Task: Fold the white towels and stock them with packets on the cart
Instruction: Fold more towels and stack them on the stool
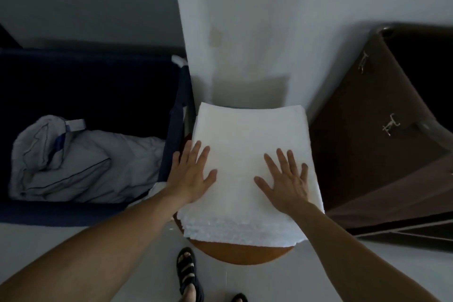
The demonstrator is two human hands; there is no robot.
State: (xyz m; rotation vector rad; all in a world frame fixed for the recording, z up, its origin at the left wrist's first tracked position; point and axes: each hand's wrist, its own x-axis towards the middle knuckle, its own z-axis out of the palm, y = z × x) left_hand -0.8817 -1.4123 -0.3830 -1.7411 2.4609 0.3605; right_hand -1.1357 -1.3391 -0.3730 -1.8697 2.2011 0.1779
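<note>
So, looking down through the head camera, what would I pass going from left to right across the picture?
Crumpled grey bedding in the dark blue bin → left hand → right hand → brown cabinet. Both hands lie flat on the folded white towel stack.

You are looking down at a round orange-brown wooden top that is carrying a folded white towel. The towel is covering nearly all of it and overhanging its sides. The pale floor is bearing a dark blue fabric bin and a brown cabinet.
</note>
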